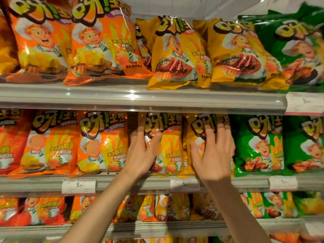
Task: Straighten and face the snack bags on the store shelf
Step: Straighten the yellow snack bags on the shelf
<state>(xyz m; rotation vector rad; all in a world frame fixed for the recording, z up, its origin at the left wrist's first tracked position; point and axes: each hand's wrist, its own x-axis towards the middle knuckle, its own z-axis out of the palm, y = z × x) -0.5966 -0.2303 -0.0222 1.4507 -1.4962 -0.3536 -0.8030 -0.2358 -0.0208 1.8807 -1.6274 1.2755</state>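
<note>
Hands are laid flat on two shiny yellow crinkly snack bags on the middle shelf rail (140,183). Fingers are spread, nothing is gripped: left hand (140,155) touches the left yellow bag (168,137); at three o'clock, right hand (213,155) presses the right yellow bag (196,130), likely to square both.

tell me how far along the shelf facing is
Looks done: the orange bags on the middle shelf stand upright, fronts out. In hand: the left hand and right hand touch the two yellow bags on that shelf, fingers spread. Left: on the top shelf, the yellow bags lean and overlap, and the green bag tilts.
</note>
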